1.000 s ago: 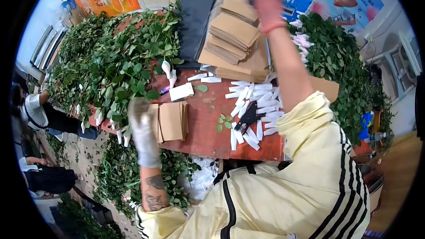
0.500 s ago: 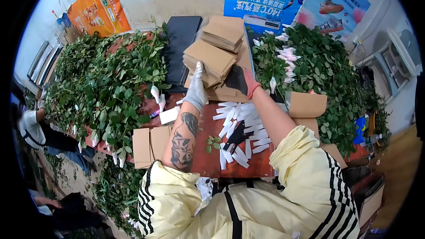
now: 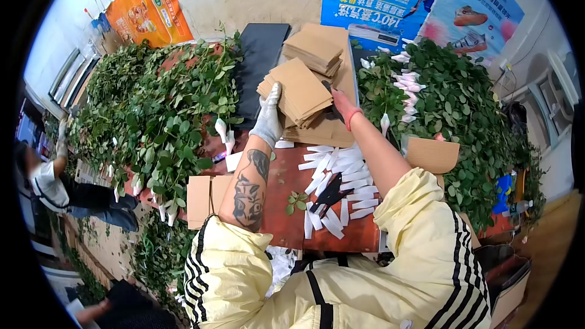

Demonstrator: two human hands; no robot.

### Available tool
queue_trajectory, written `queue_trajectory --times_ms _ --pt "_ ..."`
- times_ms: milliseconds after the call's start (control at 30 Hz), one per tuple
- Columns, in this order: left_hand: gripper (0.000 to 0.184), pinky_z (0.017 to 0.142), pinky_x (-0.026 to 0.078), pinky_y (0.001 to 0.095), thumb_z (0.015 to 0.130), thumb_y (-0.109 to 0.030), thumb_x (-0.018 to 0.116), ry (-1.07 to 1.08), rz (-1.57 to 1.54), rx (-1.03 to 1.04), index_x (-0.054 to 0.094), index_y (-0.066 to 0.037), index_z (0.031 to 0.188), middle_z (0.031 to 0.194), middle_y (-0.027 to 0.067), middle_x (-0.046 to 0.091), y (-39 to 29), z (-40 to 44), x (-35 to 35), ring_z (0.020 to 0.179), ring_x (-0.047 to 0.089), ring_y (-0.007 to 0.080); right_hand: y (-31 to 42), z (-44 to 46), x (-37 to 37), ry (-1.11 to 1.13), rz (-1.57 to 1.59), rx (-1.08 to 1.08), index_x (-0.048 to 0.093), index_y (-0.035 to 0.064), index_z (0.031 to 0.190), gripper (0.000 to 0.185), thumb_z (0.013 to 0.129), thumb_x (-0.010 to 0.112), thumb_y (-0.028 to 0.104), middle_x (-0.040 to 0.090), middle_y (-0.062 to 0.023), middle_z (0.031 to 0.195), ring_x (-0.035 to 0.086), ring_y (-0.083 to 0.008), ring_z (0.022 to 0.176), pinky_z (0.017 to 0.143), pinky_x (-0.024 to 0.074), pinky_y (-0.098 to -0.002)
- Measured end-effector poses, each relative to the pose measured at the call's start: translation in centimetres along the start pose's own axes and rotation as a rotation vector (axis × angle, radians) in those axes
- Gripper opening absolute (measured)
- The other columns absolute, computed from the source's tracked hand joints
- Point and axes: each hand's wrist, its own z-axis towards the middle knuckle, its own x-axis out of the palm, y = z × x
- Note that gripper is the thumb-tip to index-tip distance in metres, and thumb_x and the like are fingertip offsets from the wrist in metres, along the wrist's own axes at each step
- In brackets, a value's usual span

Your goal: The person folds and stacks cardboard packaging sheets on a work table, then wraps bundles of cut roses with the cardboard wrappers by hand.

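A stack of brown cardboard sheets (image 3: 300,88) is held between my two hands, its upper sheets slightly skewed. My left hand (image 3: 268,116), in a whitish glove, grips the stack's left side with the thumb along the edge. At the right edge is my right hand (image 3: 345,105), in a dark and red glove, its fingers partly hidden by the sheets. Just behind lies a second cardboard stack (image 3: 314,47). Below my hands, many white strips (image 3: 356,176) are spread on the red table (image 3: 283,222), with a black glove-like item (image 3: 332,194) on top.
Leafy rose stems (image 3: 146,109) are heaped on the left, and more stems (image 3: 451,97) with white-wrapped buds lie on the right. A black flat panel (image 3: 261,64) stands beside the stacks. Cardboard pieces (image 3: 202,198) rest near my left forearm. Another person (image 3: 52,176) is at the far left.
The cardboard stack has turned a little between my hands, and its top sheets now lie more spread. My right hand has drawn further behind the stack's edge. The view has shifted slightly left.
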Motion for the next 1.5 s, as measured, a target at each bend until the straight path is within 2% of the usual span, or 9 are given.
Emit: queue_trajectory --times_ms 200,367,433,567,767,833,1167,1233,1500 --pt "0.06 0.091 0.046 0.0469 0.084 -0.048 0.06 0.061 -0.049 -0.171 0.042 -0.015 0.13 0.124 0.0068 0.053 -1.8 -1.5 1.3 0.11 0.054 0.0248 -0.8 0.9 -0.8 0.111 -0.133 0.124 0.041 0.0066 0.135 0.053 0.096 0.03 0.04 0.041 -0.0034 0.14 0.034 -0.0181 0.126 0.104 0.0235 -0.0268" --pt "0.063 0.092 0.045 0.0478 0.083 -0.052 0.059 0.069 0.011 -0.244 0.042 -0.016 0.131 0.125 0.0064 0.053 -1.8 -1.1 0.1 0.111 0.054 0.0251 0.8 -1.0 2.4 0.137 0.127 -0.031 0.042 0.0049 0.135 0.054 0.095 0.04 0.041 0.048 -0.0043 0.133 0.047 -0.0164 0.114 0.096 0.0347 -0.0245" --pt "0.074 0.097 0.029 0.0561 0.076 -0.068 0.054 0.069 0.017 -0.195 0.046 -0.019 0.13 0.129 0.0053 0.052 -1.0 -1.0 -0.2 0.119 0.047 0.0278 0.1 -0.8 3.3 0.159 0.212 -0.12 0.049 0.0062 0.129 0.053 0.093 0.044 0.045 0.057 -0.0006 0.119 0.052 -0.0096 0.106 0.089 0.0405 -0.0235" --pt "0.073 0.099 0.033 0.0512 0.076 -0.065 0.057 0.01 0.033 -0.341 0.045 -0.018 0.131 0.13 0.0063 0.051 -1.3 -1.0 -1.2 0.118 0.047 0.028 2.3 -2.8 3.0 0.222 0.143 0.111 0.046 0.0066 0.132 0.049 0.095 0.042 0.04 0.054 -0.0013 0.124 0.051 -0.0117 0.11 0.093 0.0393 -0.0255" --pt "0.077 0.099 0.035 0.055 0.075 -0.063 0.06 0.155 -0.047 -0.161 0.043 -0.015 0.132 0.13 0.0081 0.051 -0.9 -1.5 0.1 0.118 0.049 0.0309 0.7 -2.5 2.9 0.374 0.006 -0.178 0.037 0.0062 0.137 0.049 0.097 0.038 0.033 0.047 -0.0012 0.134 0.046 -0.0138 0.119 0.099 0.0372 -0.0292" --pt "0.077 0.099 0.036 0.0529 0.074 -0.063 0.062 0.104 -0.041 -0.36 0.044 -0.015 0.131 0.13 0.009 0.051 -2.2 -2.7 0.0 0.117 0.049 0.0308 2.4 -5.3 4.5 0.196 0.202 0.086 0.036 0.0053 0.138 0.046 0.097 0.038 0.027 0.045 -0.0019 0.136 0.046 -0.0141 0.12 0.101 0.0347 -0.0278" --pt "0.071 0.099 0.04 0.0461 0.083 -0.05 0.061 0.06 -0.008 -0.29 0.033 -0.014 0.137 0.133 0.0057 0.046 -6.3 -14.1 -1.7 0.119 0.048 0.0259 -6.6 -8.2 9.4 0.409 -0.116 -0.449 0.042 0.0029 0.131 0.039 0.098 0.036 0.021 0.051 -0.0046 0.128 0.05 -0.0119 0.114 0.096 0.0416 -0.0271" --pt "0.071 0.1 0.039 0.0456 0.084 -0.047 0.061 0.03 0.113 -0.183 0.03 -0.016 0.139 0.136 0.0037 0.043 -4.8 -17.2 -3.7 0.122 0.045 0.0252 -10.5 -12.4 11.4 0.271 0.567 -0.014 0.051 0.0074 0.124 0.034 0.098 0.038 0.024 0.059 -0.0015 0.117 0.055 -0.0114 0.108 0.095 0.0406 -0.0246" --pt "0.063 0.089 0.049 0.0398 0.083 -0.044 0.062 -0.077 0.175 -0.366 0.042 -0.007 0.13 0.119 0.0088 0.056 2.2 -19.7 -9.5 0.107 0.056 0.0219 -19.5 -14.9 9.8 0.031 0.52 0.361 0.05 0.0033 0.122 0.041 0.094 0.044 0.033 0.06 -0.01 0.112 0.061 -0.0191 0.099 0.087 0.0489 -0.0309"
